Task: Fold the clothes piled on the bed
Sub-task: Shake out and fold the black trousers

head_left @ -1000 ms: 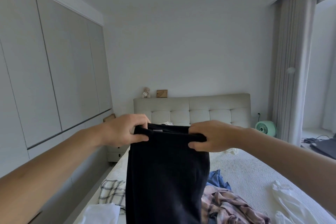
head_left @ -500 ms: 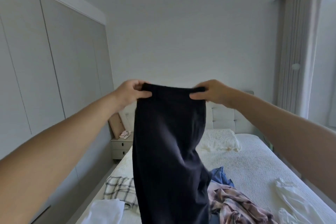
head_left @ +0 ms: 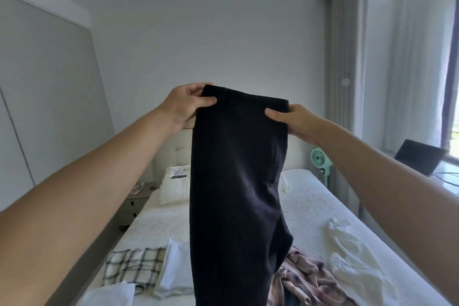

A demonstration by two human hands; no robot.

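Behind black trousers (head_left: 236,194): bed (head_left: 323,206) half-hidden.

We hold both bare arms stretched forward and raised. Our left hand (head_left: 185,104) pinches with thumb in front and fingers curled behind; our right hand (head_left: 295,119) mirrors that grip, slightly lower.

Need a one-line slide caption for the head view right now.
Both hands, left hand and right hand, hold black trousers up by the waistband above the bed.
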